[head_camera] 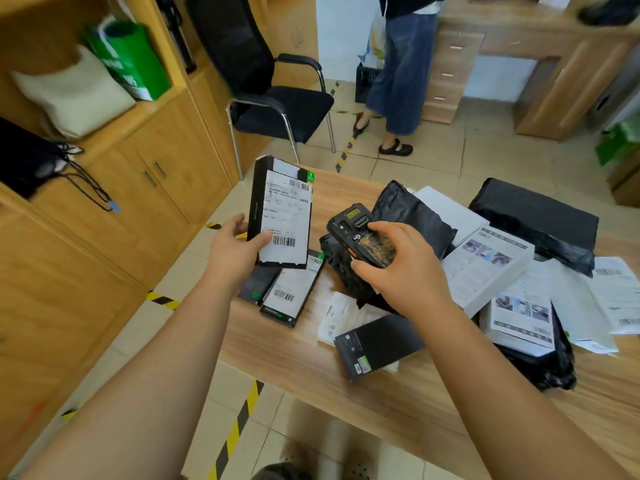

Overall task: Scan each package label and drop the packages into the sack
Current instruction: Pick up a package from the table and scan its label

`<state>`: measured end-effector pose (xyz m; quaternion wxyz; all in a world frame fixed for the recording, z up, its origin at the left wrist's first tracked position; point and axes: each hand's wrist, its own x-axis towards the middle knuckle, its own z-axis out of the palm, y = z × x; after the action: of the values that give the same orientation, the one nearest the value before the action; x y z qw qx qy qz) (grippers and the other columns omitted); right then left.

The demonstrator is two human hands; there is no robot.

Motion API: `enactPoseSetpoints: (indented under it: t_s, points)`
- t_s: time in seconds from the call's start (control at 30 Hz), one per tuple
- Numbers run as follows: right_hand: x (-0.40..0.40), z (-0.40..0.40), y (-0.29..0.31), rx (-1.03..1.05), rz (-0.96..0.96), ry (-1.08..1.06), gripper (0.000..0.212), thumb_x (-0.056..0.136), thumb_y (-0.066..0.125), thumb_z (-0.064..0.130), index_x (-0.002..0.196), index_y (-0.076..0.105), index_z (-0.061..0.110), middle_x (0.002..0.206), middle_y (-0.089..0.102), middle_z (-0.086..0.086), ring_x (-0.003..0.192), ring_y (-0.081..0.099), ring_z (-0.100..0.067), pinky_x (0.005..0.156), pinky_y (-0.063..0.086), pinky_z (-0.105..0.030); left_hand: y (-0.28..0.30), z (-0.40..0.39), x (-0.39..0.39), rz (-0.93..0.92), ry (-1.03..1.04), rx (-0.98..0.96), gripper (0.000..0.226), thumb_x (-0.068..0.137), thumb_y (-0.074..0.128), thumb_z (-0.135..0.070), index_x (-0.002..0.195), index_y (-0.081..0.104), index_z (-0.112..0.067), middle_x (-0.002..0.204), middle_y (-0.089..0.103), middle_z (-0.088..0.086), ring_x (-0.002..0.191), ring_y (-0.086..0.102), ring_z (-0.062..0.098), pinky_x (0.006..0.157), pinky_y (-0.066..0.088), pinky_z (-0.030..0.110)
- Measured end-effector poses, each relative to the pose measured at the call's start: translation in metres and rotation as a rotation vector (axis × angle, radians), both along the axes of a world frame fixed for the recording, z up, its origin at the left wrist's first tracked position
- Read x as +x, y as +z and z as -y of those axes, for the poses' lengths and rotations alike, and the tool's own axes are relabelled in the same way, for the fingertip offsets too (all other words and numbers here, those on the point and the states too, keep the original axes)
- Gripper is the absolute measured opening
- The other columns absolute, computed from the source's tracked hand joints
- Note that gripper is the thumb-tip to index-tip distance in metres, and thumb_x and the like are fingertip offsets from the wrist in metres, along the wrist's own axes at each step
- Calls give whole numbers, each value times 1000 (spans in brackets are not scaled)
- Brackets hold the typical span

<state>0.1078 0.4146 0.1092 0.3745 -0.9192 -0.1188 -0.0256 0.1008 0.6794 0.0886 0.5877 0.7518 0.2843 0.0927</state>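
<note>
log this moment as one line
left hand: holds labelled box | right hand: holds scanner | sack: unseen

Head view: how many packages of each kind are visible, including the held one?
Black boxes: 4, one in the left hand
White printed boxes: 2
Black poly bags: 3
Total: 9
Right hand holds the handheld scanner, not counted.

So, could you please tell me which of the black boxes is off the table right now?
The labelled black box held upright in the left hand; the other black boxes lie flat on the table.
</note>
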Motion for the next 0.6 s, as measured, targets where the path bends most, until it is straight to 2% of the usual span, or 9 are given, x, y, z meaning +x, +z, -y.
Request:
enactPoseSetpoints:
  t_s: [0.07,0.13,0.37,0.53,0.6]
  points:
    - [3,-6,24,23,37,13,59,76,76,43,131,53,38,130,50,15,112,49,-4,84,42,-25,27,-2,5,99,16,-96,44,89,70,-6,128,55,-20,127,63,3,107,66,21,93,55,41]
    - [6,-11,46,36,72,14,60,76,76,42,131,54,38,128,51,13,111,50,-6,84,43,-27,51,-5,13,168,7,-194,36,87,70,0,117,57,-17,118,68,4,104,68,21,88,57,38]
    - [5,-23,109,-10,147,-24,60,74,75,42,129,54,39,120,54,13,108,52,-10,87,49,-34,111,-23,40,387,-59,-243,40,82,73,3,110,57,-20,113,68,1,114,64,24,97,54,43]
    - [-4,-28,138,-211,53,-14,56,73,74,49,125,52,44,111,52,12,98,49,-11,76,46,-32,124,-32,54,436,-83,-239,40,83,74,2,108,57,-24,114,68,-1,113,64,19,96,54,43]
    - [-8,-29,142,-247,17,-20,55,73,74,49,122,52,45,111,53,10,98,51,-13,76,48,-33,124,-33,60,436,-85,-232,41,83,74,-1,112,56,-23,118,68,0,114,64,20,91,55,40]
